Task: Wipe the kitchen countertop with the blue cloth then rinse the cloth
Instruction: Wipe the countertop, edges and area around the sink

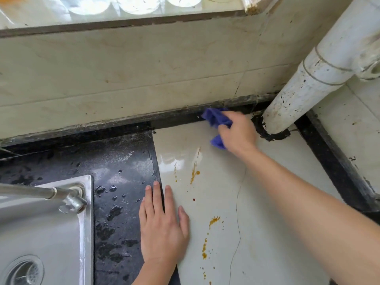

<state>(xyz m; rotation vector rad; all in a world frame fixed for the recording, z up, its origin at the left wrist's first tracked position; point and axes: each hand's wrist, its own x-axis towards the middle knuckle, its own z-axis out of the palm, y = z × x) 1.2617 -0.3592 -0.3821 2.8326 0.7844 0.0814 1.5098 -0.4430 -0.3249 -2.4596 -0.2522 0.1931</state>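
While the steel sink (41, 233) sits off at eight o'clock with its tap (51, 192) reaching over the basin, the dark stone stretch (123, 157) next to it is beaded with water. The left hand (162, 229) lies flat across the seam where dark stone meets pale tile, fingers straight and spread, its grip apart and holding nothing; it looks like a brace.

At one o'clock from that hand, orange splashes (194, 173) streak the glossy surface (267, 202), and more trail down toward five o'clock. None of it looks wiped yet.

Further along, at the back edge, the blue cloth (216, 118) is bunched against the black strip under the wall. The right hand (236, 134) has its grip clamped round it, fingers curled over the wad, with cloth poking out above and below the fist. At two o'clock from there the white drain pipe (308, 79) drops into a ring of black sealant.

That cloth looks light, soft and limp, nothing that could break. I'd say it will crumple wherever it is squeezed, so it is best taken as a palm-sized wad with a broad face pressed down. If it is damp, it should drag on the shiny tile rather than skate. For the tight corner by the pipe, a fold wrapped over the fingertips would probably reach better.
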